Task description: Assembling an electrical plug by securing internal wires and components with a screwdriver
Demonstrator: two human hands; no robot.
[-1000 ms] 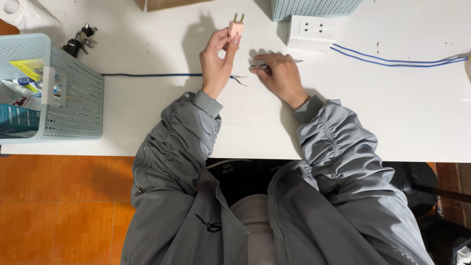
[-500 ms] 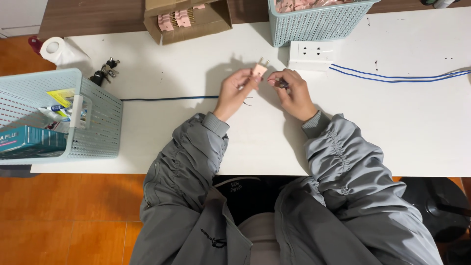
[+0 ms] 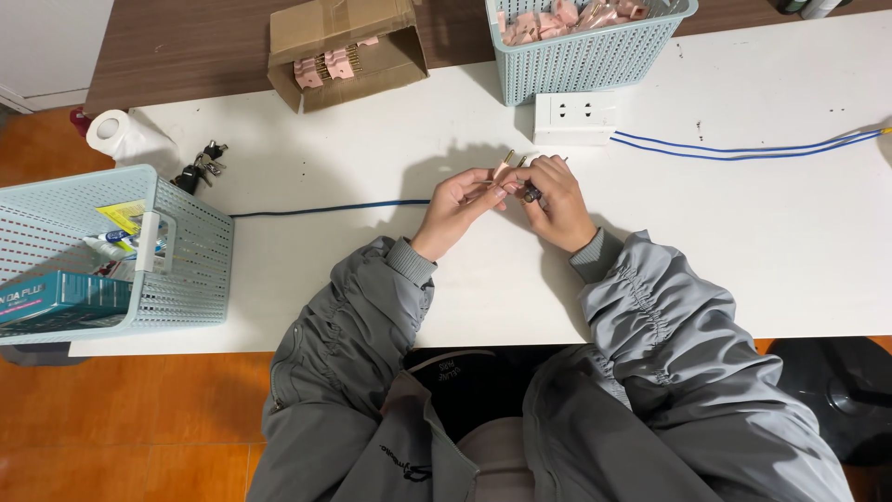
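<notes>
My left hand (image 3: 457,204) pinches a small pink plug piece (image 3: 503,174) with two metal prongs pointing up and away. My right hand (image 3: 556,198) is closed around a small dark tool (image 3: 531,194) whose tip meets the plug. Both hands hover just above the white table (image 3: 762,242), close together near its middle. A dark blue cable (image 3: 325,209) runs along the table from the left toward my left hand; its end is hidden behind the fingers.
A white socket strip (image 3: 576,117) lies just beyond my hands, with two blue wires (image 3: 743,149) trailing right. A teal basket of pink parts (image 3: 585,46) and a cardboard box (image 3: 344,46) of similar parts stand at the back. Another teal basket (image 3: 111,251), a paper roll (image 3: 116,132) and keys (image 3: 200,165) sit left.
The camera has tilted so more of the table's far side shows. My hands have closed in on each other, and the tool now touches the plug piece.
</notes>
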